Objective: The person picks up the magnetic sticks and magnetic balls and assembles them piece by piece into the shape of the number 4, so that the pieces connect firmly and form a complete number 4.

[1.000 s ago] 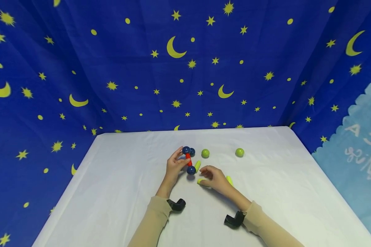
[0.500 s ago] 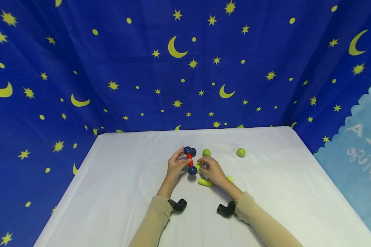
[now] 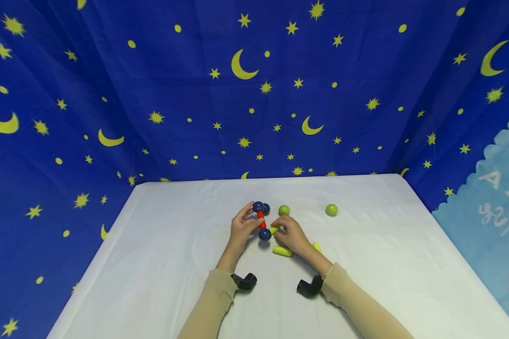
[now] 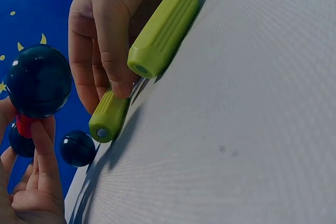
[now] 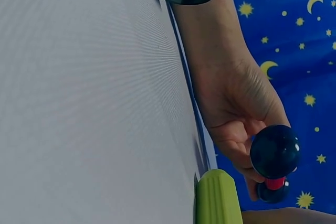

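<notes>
My left hand [image 3: 240,229] pinches a red rod [image 3: 261,219] between thumb and fingers. A dark blue ball [image 3: 265,234] sits on the rod's near end and another blue ball [image 3: 258,206] on its far end. With thumb and fingertips, my right hand [image 3: 292,234] pinches a yellow-green ridged rod [image 4: 109,116], whose round metal end tip shows in the left wrist view. That rod's end points toward the near blue ball, and the left wrist view shows a gap between them. Another yellow-green rod [image 3: 282,251] lies beside my right hand.
A loose blue ball [image 4: 79,148] rests on the white-covered table [image 3: 161,263] behind the held piece. Two green balls, one nearer [image 3: 284,210] and one farther right [image 3: 332,209], sit toward the back. One more yellow-green rod [image 3: 317,247] is partly hidden by my right wrist.
My right hand has moved from above the nearer lying rod to the rod beside the blue ball, pinched it and turned it toward that ball. The left hand keeps its hold.
</notes>
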A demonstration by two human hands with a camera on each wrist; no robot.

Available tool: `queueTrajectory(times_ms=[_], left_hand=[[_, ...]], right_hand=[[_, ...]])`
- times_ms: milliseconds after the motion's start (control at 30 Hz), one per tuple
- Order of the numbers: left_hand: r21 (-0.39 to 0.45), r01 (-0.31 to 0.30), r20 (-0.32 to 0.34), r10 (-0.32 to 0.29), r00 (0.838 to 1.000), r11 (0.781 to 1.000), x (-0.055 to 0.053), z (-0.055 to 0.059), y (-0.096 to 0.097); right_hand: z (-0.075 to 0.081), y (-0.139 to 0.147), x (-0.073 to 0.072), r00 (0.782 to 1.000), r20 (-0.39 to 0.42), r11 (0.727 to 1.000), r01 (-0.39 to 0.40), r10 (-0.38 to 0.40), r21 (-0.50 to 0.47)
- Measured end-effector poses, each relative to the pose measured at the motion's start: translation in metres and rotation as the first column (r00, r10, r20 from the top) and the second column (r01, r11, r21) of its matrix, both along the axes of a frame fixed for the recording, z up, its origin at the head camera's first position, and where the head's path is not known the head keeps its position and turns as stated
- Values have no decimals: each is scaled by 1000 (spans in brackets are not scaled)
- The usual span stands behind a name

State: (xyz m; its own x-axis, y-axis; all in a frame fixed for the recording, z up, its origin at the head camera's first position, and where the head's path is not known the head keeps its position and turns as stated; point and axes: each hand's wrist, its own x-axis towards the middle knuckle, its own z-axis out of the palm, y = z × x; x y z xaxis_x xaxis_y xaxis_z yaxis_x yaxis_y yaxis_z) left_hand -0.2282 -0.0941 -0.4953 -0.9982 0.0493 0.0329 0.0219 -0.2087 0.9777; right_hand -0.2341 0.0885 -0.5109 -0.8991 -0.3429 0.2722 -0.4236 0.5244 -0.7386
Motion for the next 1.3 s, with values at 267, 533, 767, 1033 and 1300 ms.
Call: queueTrajectory(times_ms=[267, 533, 767, 1033, 1300], left_hand=[[-2, -10, 0, 10, 1000, 1000, -1, -3, 0], [-41, -20, 15, 21, 1000, 999, -12, -21, -1], [-51, -6, 12, 7, 1000, 999, 0, -2, -2], [-46, -9, 20, 10, 1000, 999, 2, 0, -1], [-24, 7, 7, -7, 1000, 1000, 1, -2, -2]], right_hand=[[-3, 0, 0, 1000, 2, 999, 30, -30, 35], [-1, 4, 6, 1000, 6, 1000, 13, -13, 14], [2, 8, 11, 998, 48, 998, 33, -31, -48], [5, 13, 14, 997, 77, 997, 36, -31, -64], [14, 18, 16, 998, 65, 995, 13, -6, -101]])
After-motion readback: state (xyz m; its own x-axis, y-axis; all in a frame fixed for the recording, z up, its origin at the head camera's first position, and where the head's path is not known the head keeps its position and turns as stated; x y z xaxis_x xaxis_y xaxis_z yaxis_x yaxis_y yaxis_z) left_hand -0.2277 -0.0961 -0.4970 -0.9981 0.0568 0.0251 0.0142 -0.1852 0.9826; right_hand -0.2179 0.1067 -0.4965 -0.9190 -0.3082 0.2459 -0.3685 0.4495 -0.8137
